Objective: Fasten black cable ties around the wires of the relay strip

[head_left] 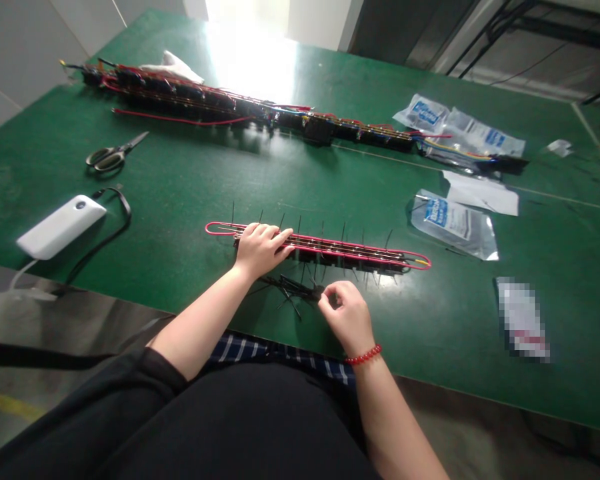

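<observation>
A long black strip (350, 252) with a red wire looped along it lies on the table before me. Several thin black cable ties stick up and out from its sides. My left hand (259, 250) lies over the strip's left end, thumb on the near side, gripping it. Just below is a loose bundle of black cable ties (295, 287). At the right end of that bundle, my right hand (347, 313) is closed in a pinch, thumb and forefinger tips together on the ties. What exactly sits between those fingertips is partly hidden.
Across the green table (195, 173) lies a longer wired assembly (195, 100). Scissors (111, 159) and a white power bank (63, 227) with a black cable are on the left. Clear plastic bags (455, 223), white paper (480, 193) and a blurred packet (523, 320) lie on the right.
</observation>
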`<state>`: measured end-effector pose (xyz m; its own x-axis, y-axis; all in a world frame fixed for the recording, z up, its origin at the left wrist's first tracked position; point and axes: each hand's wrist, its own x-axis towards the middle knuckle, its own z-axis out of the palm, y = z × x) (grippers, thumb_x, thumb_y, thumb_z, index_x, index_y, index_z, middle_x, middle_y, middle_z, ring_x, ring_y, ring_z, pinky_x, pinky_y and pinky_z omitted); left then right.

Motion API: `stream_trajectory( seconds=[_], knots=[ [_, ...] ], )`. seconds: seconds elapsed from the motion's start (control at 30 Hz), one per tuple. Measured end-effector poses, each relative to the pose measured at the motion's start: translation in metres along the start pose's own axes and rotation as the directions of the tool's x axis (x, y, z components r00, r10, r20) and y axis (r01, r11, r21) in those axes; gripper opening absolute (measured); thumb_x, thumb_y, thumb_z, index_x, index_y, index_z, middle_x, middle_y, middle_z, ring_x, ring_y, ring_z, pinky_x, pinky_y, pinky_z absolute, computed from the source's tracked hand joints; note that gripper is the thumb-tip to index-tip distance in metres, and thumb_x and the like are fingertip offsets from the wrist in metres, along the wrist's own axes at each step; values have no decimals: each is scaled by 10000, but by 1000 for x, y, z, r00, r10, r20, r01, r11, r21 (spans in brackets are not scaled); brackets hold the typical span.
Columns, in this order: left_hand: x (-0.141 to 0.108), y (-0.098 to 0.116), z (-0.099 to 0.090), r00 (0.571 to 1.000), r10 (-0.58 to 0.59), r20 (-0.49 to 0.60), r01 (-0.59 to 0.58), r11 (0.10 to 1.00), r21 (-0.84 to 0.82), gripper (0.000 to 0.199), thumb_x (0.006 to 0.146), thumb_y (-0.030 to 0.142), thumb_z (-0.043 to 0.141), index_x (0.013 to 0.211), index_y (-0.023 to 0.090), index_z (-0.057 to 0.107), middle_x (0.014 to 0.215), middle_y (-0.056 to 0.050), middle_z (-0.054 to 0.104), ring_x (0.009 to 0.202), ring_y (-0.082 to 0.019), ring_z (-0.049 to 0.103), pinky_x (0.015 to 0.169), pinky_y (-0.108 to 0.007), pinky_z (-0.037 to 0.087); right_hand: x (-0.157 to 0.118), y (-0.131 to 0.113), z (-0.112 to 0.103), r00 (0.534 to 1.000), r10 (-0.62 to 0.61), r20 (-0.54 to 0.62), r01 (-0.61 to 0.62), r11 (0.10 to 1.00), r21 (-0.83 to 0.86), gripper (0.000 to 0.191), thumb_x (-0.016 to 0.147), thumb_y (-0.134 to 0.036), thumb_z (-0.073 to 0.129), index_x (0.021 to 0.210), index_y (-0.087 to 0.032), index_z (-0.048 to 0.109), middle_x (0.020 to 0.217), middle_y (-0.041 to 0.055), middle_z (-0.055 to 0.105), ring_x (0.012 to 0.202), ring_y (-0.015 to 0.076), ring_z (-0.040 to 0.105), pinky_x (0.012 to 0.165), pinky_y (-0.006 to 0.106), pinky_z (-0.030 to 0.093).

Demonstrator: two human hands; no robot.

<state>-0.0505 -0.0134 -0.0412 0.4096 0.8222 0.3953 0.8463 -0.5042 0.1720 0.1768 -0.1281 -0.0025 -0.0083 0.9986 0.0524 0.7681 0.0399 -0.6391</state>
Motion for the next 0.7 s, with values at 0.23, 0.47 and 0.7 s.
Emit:
stream_trajectory(
  seconds=[0.23, 0.47, 0.7],
  knots=[
    [0, 0, 1, 1000, -7, 9, 7, 1000, -3, 422, 972, 525, 494, 1277, 287, 663, 1089, -89, 706, 979, -268, 616, 929, -445, 389, 6, 4, 5, 998, 42, 37, -47, 988, 149, 131, 862, -291, 552, 786, -214, 627, 742, 15, 654, 572, 130, 509, 573, 263, 429],
    [0, 1, -1, 1000, -8, 19, 8, 1000, 5, 421, 974, 522, 489, 1277, 288, 664, 1079, -84, 708, 979, -270, 613, 932, -448, 385, 4, 17, 10, 994, -52, 93, 25, 960, 278, 163, 895, -339, 578, 857, -211, 671, 822, 50, 699, 672, 166, 604, 634, 295, 503],
    [1, 1, 0, 999, -29, 37, 29, 1000, -2, 422, 968, 530, 495, 1273, 293, 665, 1068, -86, 708, 989, -276, 615, 926, -453, 386, 4, 25, 13, 996, -2, 85, -33, 912, 409, 142, 860, -340, 641, 886, -206, 679, 820, 41, 684, 648, 152, 597, 590, 279, 498]
  ],
)
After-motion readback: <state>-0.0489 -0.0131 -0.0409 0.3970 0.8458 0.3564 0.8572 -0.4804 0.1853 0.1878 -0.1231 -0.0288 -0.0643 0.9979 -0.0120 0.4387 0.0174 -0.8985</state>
